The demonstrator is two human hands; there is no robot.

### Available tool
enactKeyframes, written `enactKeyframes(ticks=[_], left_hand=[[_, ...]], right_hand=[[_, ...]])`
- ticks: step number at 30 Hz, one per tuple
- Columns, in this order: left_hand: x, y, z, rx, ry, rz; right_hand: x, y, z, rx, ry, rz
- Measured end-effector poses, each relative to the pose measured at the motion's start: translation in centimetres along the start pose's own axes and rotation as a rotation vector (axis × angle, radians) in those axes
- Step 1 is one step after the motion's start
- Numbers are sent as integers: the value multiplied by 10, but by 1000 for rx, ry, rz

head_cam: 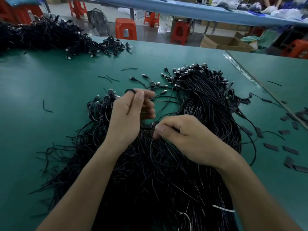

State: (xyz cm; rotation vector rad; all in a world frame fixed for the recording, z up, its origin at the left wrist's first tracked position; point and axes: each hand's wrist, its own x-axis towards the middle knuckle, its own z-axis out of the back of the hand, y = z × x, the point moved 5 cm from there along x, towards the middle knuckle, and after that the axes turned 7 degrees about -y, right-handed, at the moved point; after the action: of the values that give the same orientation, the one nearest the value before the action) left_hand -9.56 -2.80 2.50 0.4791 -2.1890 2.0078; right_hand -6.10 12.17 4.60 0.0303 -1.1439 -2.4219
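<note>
A big bundle of straight black USB cables [208,104] lies on the green table [50,130], plugs fanned out at its far end. My left hand [131,114] is raised over the table's middle and pinches a loop of black cable [130,91] between thumb and forefinger. My right hand [185,137] hovers just to the right and lower, its fingers curled and pinching a thin cable strand near a small plug [152,123]. Under both forearms spreads a heap of black twist ties [141,177]. A small pile of coiled cables [101,105] sits left of my left hand.
A large heap of coiled cables [45,35] fills the table's far left. Loose ties [47,107] dot the green surface. Several flat black pieces [290,150] lie at the right. Orange stools [125,29], a cardboard box [223,43] and another long table [183,7] stand beyond.
</note>
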Motion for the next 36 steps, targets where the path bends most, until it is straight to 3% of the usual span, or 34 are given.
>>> enactKeyframes(ticks=[3,5,9,12,16,19,21,24,29,31,34,36], left_hand=[[-8,3,-5,249,211,2],[-13,2,-9,288,329,42],[-23,-2,-18,-38,455,303],[-26,-10,-23,-245,476,381],[-17,-23,-22,-673,466,429],[-10,-23,-19,-920,296,447],[-8,-15,-18,-804,162,351],[-9,-8,-18,-374,52,124],[-11,-18,-9,337,84,-240],[-9,-15,-8,474,175,-157],[-16,-11,-12,194,349,193],[-20,-14,-16,7,448,286]], right_hand=[[4,4,11,72,-158,37],[8,7,17,118,-267,66],[12,5,22,238,-417,83],[11,-4,19,333,-507,12],[5,-17,1,244,-328,-123],[-1,-16,-17,110,-55,-153],[-2,-9,-22,39,36,-155],[1,-3,-15,-55,28,-145],[4,9,14,-60,-109,-27],[7,18,30,-5,-231,55],[13,24,41,127,-342,130],[15,19,36,236,-376,119]])
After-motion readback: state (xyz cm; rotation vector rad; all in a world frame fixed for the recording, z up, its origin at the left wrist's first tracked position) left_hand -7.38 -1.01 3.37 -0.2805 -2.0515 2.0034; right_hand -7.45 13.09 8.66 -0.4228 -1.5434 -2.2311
